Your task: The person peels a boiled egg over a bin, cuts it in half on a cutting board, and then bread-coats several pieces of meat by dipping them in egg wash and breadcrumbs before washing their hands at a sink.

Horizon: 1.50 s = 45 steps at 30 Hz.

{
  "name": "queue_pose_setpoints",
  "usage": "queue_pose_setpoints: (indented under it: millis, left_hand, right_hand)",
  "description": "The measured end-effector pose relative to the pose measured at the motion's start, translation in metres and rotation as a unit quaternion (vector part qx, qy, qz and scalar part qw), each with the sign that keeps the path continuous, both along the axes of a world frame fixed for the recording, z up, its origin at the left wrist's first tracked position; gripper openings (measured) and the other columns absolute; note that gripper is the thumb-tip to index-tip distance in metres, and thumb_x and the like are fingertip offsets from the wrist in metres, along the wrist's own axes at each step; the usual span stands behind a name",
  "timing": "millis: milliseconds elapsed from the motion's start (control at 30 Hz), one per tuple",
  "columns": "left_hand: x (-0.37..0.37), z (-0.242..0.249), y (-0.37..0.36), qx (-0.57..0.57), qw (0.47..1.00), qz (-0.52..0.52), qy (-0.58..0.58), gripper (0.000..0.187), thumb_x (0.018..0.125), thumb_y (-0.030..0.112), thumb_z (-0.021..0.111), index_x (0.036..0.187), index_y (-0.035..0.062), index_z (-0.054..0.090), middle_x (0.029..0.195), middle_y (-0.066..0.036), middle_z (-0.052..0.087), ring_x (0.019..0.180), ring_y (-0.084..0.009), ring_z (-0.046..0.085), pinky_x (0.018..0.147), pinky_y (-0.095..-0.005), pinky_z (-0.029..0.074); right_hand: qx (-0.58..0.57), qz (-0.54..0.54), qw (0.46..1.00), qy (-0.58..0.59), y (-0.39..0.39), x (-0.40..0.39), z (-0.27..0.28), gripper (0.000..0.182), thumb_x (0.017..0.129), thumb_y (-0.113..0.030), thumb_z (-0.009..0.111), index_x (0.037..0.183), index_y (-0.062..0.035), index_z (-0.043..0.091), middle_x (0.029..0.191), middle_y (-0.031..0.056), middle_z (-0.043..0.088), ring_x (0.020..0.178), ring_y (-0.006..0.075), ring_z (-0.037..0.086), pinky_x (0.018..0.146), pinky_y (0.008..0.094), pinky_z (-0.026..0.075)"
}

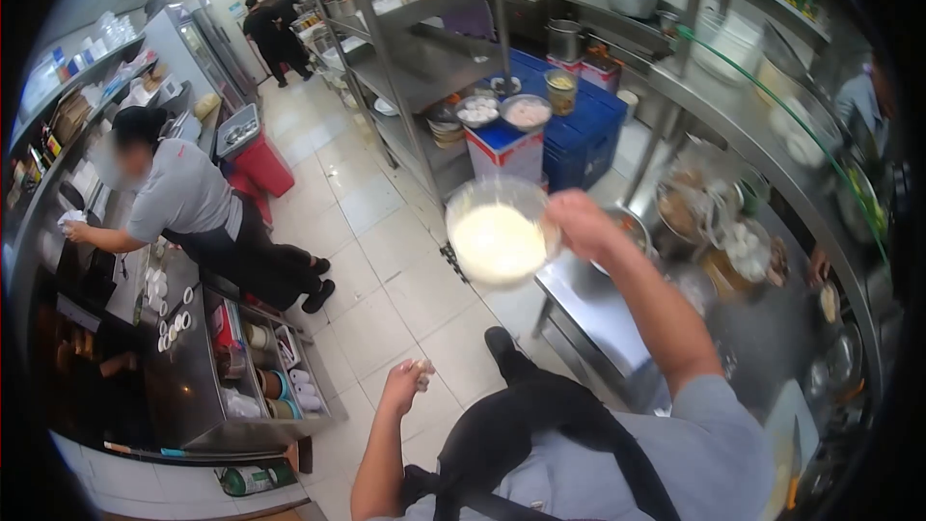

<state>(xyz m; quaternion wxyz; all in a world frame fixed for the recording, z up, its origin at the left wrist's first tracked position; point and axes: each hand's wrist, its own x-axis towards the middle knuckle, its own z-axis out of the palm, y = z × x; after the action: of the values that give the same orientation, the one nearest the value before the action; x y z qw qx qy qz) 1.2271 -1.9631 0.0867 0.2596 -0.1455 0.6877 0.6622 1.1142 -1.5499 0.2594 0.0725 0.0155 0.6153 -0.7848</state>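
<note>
My right hand grips the rim of a clear bowl and holds it out over the floor. Inside the bowl is a pale yellow, creamy mixture, its surface tilted in this view. Lower down, my left hand hangs over the tiles with its fingers curled in. Whitish patches show at the fingertips; whether anything is held there is hidden. Just beyond the bowl, a white bowl of pinkish food and a bowl of white pieces stand on a red-and-blue box.
A metal table and a crowded worktop are on my right, with a knife on a cutting board. Blue containers and a steel shelf rack stand ahead. On the left, a co-worker leans over a counter. Other people stand farther back.
</note>
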Motion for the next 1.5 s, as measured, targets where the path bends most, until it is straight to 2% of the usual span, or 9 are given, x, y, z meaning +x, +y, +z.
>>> queue_pose_setpoints:
  millis: [267, 300, 467, 867, 1000, 1100, 1200, 1333, 1500]
  left_hand:
    - [-0.027, -0.091, -0.150, -0.198, 0.965, 0.109, -0.131, 0.022, 0.095, 0.022, 0.054, 0.105, 0.0035, 0.061, 0.093, -0.011, 0.070, 0.066, -0.0175, 0.061, 0.057, -0.0301, 0.051]
    - [-0.024, -0.102, -0.169, -0.093, 0.938, 0.260, -0.211, 0.020, 0.095, 0.019, 0.052, 0.104, 0.0040, 0.061, 0.089, -0.013, 0.069, 0.062, -0.0193, 0.060, 0.052, -0.0311, 0.049]
    - [-0.040, -0.091, -0.224, 0.043, 0.885, 0.423, -0.190, 0.014, 0.094, 0.015, 0.052, 0.100, 0.0050, 0.059, 0.081, -0.013, 0.065, 0.058, -0.0193, 0.057, 0.048, -0.0308, 0.046]
    - [-0.365, -0.122, -0.342, 0.005, 0.953, 0.244, -0.177, 0.014, 0.091, 0.014, 0.053, 0.101, 0.0052, 0.058, 0.082, -0.012, 0.066, 0.058, -0.0186, 0.057, 0.049, -0.0305, 0.046]
    - [-0.479, -0.106, -0.382, -0.036, 0.984, 0.140, -0.101, 0.013, 0.089, 0.015, 0.058, 0.099, 0.0057, 0.060, 0.080, -0.009, 0.066, 0.058, -0.0159, 0.056, 0.049, -0.0288, 0.046]
    - [-0.540, -0.088, -0.390, -0.047, 0.987, 0.143, -0.064, 0.011, 0.089, 0.016, 0.059, 0.096, 0.0071, 0.061, 0.079, -0.007, 0.065, 0.057, -0.0144, 0.055, 0.047, -0.0274, 0.043]
    - [-0.585, -0.096, -0.381, -0.010, 0.992, 0.124, -0.029, 0.011, 0.093, 0.021, 0.055, 0.094, 0.0121, 0.062, 0.071, -0.001, 0.059, 0.056, -0.0138, 0.054, 0.046, -0.0272, 0.042]
    - [-0.637, -0.115, -0.290, -0.092, 0.974, -0.200, -0.046, 0.011, 0.087, 0.018, 0.057, 0.093, 0.0123, 0.064, 0.076, -0.003, 0.062, 0.064, -0.0162, 0.057, 0.053, -0.0294, 0.045]
    - [-0.647, -0.134, -0.166, -0.192, 0.807, -0.553, 0.074, 0.013, 0.080, 0.015, 0.060, 0.091, 0.0125, 0.066, 0.083, -0.004, 0.065, 0.075, -0.0193, 0.061, 0.060, -0.0321, 0.049]
  right_hand:
    - [0.187, -0.073, 0.958, 0.204, -0.072, -0.342, 0.149, 0.022, 0.083, -0.015, 0.058, 0.078, 0.0058, 0.063, 0.062, 0.0078, 0.060, 0.046, 0.0148, 0.058, 0.043, 0.0298, 0.045]
    - [0.157, -0.064, 0.964, 0.203, -0.093, -0.370, 0.156, 0.020, 0.084, -0.014, 0.058, 0.081, 0.0050, 0.063, 0.066, 0.0096, 0.061, 0.050, 0.0162, 0.059, 0.045, 0.0301, 0.047]
    - [-0.095, -0.009, 0.992, 0.087, -0.233, -0.515, 0.140, 0.024, 0.091, -0.015, 0.057, 0.105, 0.0054, 0.059, 0.096, 0.0172, 0.065, 0.076, 0.0263, 0.068, 0.055, 0.0359, 0.059]
    - [-0.287, -0.400, 0.869, 0.056, -0.345, -0.769, 0.163, 0.042, 0.090, -0.012, 0.052, 0.125, 0.0112, 0.051, 0.122, 0.0219, 0.058, 0.093, 0.0325, 0.068, 0.056, 0.0352, 0.061]
    - [-0.199, -0.561, 0.800, 0.070, -0.340, -0.832, 0.152, 0.041, 0.096, -0.025, 0.050, 0.121, 0.0064, 0.055, 0.110, 0.0185, 0.063, 0.095, 0.0265, 0.065, 0.079, 0.0422, 0.054]
    - [-0.271, -0.358, 0.891, 0.064, -0.357, -0.787, 0.160, 0.038, 0.099, -0.035, 0.050, 0.112, -0.0004, 0.060, 0.094, 0.0142, 0.063, 0.082, 0.0226, 0.060, 0.077, 0.0392, 0.048]
    - [0.111, -0.191, 0.973, 0.065, -0.352, -0.720, 0.044, 0.030, 0.094, -0.033, 0.054, 0.100, -0.0047, 0.062, 0.081, 0.0115, 0.061, 0.073, 0.0235, 0.056, 0.071, 0.0401, 0.045]
    - [0.483, 0.012, 0.831, 0.277, -0.321, -0.481, -0.123, 0.028, 0.088, -0.024, 0.055, 0.080, 0.0018, 0.061, 0.064, 0.0178, 0.058, 0.060, 0.0301, 0.053, 0.062, 0.0463, 0.044]
    - [0.416, -0.150, 0.857, -0.266, -0.198, -0.081, -0.209, 0.030, 0.086, -0.023, 0.058, 0.075, 0.0037, 0.067, 0.071, 0.0224, 0.064, 0.063, 0.0325, 0.059, 0.060, 0.0470, 0.047]
